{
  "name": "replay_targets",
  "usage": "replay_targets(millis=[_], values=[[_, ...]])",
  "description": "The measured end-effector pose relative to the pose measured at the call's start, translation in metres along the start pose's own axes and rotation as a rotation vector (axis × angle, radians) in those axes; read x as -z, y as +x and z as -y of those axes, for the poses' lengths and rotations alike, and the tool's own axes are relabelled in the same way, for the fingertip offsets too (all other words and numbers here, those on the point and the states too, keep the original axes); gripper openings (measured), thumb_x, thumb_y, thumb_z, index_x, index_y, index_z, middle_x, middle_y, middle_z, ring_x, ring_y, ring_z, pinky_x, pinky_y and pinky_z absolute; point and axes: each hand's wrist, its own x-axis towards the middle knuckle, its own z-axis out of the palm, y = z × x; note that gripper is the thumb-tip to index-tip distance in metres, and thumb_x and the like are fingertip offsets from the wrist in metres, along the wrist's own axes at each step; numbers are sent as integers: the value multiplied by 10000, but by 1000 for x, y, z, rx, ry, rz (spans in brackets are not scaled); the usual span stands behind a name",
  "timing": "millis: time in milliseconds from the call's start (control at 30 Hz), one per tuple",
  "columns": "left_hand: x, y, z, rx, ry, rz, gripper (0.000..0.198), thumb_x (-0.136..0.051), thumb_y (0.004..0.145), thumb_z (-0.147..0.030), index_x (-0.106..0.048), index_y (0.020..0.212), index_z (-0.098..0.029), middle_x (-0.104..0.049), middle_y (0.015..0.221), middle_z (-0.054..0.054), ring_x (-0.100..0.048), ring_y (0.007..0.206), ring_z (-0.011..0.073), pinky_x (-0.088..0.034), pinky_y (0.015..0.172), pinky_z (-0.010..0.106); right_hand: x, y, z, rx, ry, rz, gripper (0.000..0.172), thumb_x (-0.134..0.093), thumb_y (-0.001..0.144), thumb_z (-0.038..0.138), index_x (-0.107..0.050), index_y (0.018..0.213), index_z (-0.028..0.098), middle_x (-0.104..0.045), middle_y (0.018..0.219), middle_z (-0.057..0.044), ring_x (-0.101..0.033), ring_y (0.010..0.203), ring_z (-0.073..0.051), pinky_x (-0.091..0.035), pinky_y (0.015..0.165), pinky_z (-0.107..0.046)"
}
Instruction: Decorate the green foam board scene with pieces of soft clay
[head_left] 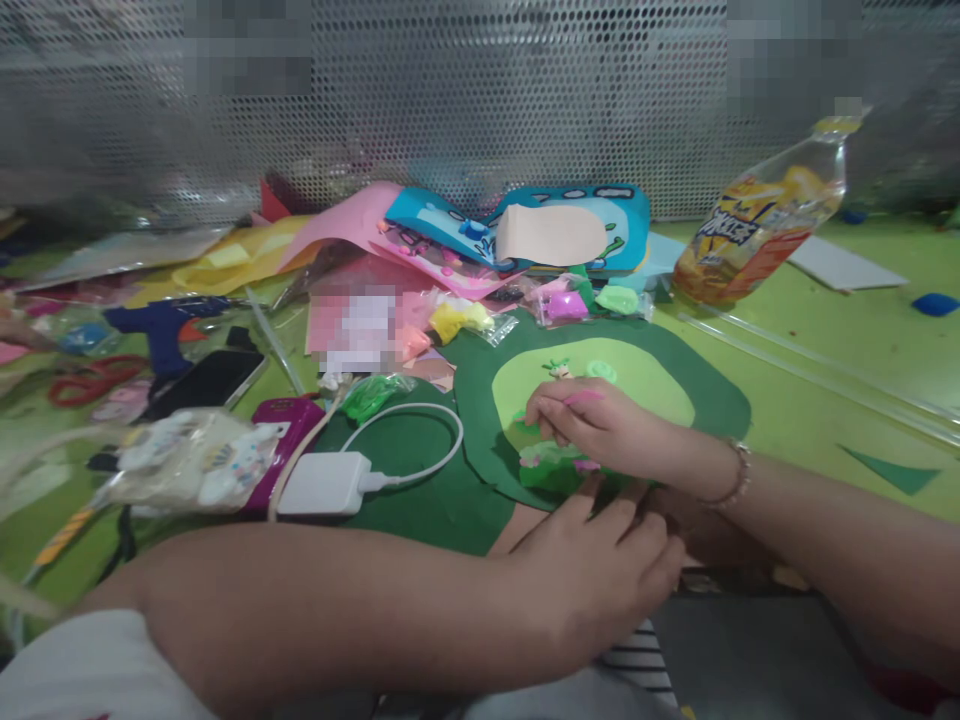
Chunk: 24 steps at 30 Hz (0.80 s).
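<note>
A dark green sheet (720, 400) with a lighter green rounded centre (660, 395) lies in front of me. My right hand (589, 425) is closed over its middle, fingertips curled down near a bright green clay shape (551, 475) with pink bits. A small pink strip (584, 397) shows at that hand; whatever its fingers hold is hidden. Beside it sit a pale green clay spiral (601, 371) and a small cream piece with green sprigs (559, 368). My left hand (600, 570) lies with fingers apart at the sheet's front edge, fingertips by the green clay.
Behind are bags of coloured clay (566, 303), a blue decorated sheet (637, 215) and a tilted plastic bottle (765, 220). At left are a white charger (324, 482) with cable, a phone (214, 382), red scissors (97, 380) and a blue glue gun (161, 330).
</note>
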Motion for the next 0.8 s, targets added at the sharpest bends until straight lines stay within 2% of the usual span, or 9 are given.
replay_targets(millis=[633,800], values=[[0,0,-2,-1,40,8,429,-248,936,-206,-394,1336,-157,-427,1340,93,-359,1266,247,-323,995,432,5,-1,3,-64,-14,-25,285,-308,905,166,-552,758,158,-544,638,5,-491,586,-95,-396,619,-237],[1,-1,0,-13,50,15,429,-251,936,-214,-393,1337,-156,-429,1340,100,-369,1259,247,-335,981,428,6,-2,4,-104,37,-30,273,-327,893,154,-546,731,159,-543,636,12,-486,564,-86,-386,577,-223]])
